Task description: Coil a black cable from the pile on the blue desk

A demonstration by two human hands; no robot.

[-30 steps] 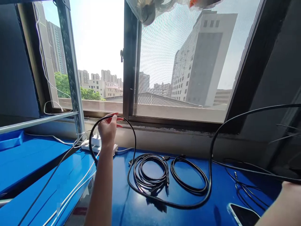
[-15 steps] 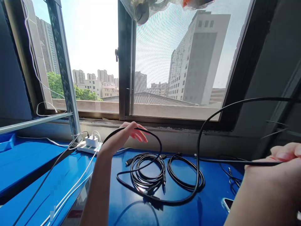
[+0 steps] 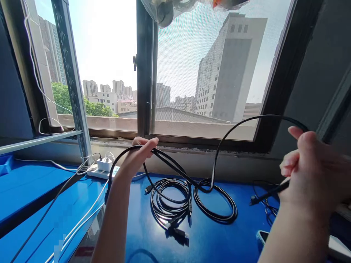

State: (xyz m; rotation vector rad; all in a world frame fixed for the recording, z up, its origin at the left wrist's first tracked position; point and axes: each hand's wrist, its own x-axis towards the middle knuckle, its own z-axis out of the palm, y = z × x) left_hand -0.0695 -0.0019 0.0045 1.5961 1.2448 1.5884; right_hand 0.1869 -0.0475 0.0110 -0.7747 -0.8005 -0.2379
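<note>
A black cable (image 3: 216, 160) runs through the air between my two hands. My left hand (image 3: 142, 149) is closed round it, thumb pressed over strands that loop at the hand, and one end hangs beside the left wrist. At the right, my right hand (image 3: 304, 157) grips the same cable; a length arches up over the thumb, and a plug end (image 3: 255, 199) sticks out below the fingers. Beneath the cable, a coiled black cable (image 3: 170, 204) with plugs lies on the blue table (image 3: 214, 241). Another coiled black cable (image 3: 230, 215) lies to its right.
A white power strip (image 3: 95, 171) with a charger (image 3: 104, 164) stands at the left, with white cords running forward. A metal shelf post (image 3: 72, 80) rises there. Near my right forearm lie a phone (image 3: 261, 236) and a thin black cable (image 3: 271, 210). A window is behind.
My left hand has closed on the cable strands, which earlier lay over the open hand. My right hand has turned and moved left, and the low-hanging loop has been drawn up.
</note>
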